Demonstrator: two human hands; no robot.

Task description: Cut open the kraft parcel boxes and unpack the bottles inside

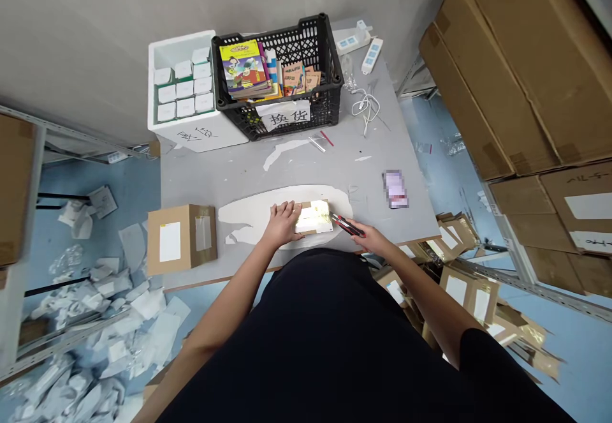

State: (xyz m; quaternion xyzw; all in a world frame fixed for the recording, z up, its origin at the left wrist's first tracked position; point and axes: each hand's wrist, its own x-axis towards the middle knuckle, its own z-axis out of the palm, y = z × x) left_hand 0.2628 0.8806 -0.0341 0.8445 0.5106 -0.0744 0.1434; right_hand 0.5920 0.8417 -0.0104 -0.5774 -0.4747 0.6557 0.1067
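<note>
1. Well left of the hands, a pale blue floor (90, 168) is strewn with crumpled white plastic wrappers (115, 302), beside grey metal shelving (62, 136).
2. Just left of the left hand, a sealed cardboard box (182, 239) with a white label sits on a grey table (296, 171), its worn top scraped in patches.
3. Beyond the hands stand a white foam box (201, 133) of small white cartons and a black plastic basket (332, 107) of books.
4. The left hand (285, 222) lies flat on a small cardboard box (313, 217), which rests on a white paper sheet (243, 215) directly under the hands.
5. The right hand (361, 235), close by but apart, grips a red-and-black box cutter (347, 225), its tip at the small box's right end.
6. Right of the hands, brown cartons (507, 72) are stacked high.
</note>
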